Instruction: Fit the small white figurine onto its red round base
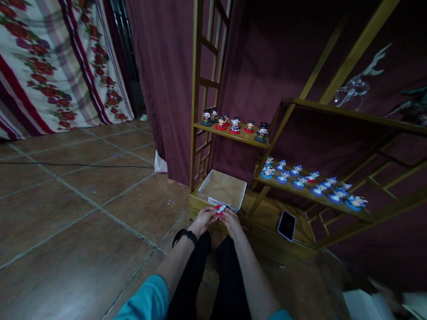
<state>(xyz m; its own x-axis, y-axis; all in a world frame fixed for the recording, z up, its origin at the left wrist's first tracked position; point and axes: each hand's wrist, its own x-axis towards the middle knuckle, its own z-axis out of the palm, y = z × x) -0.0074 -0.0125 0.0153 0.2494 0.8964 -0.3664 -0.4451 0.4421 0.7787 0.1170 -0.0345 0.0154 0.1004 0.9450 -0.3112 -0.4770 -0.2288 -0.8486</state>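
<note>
Between my two hands, close to the front edge of an open cardboard box (223,186), is a small figurine (220,209) with a red base. My left hand (203,220) grips its red side with the fingertips. From the other side my right hand (231,221) pinches its white and dark part. The figurine lies tilted on its side, partly covered by my fingers. No contents show inside the box, which rests on the low wooden shelf. Several similar figurines (235,125) with red or black bases stand on the shelf board above.
Blue and white figurines (300,182) line another shelf board to the right. Below them lies a tablet or phone (287,225). A clear glass deer (356,89) stands higher up. A black cable (83,165) crosses the tiled floor at left; a white box (362,304) is at lower right.
</note>
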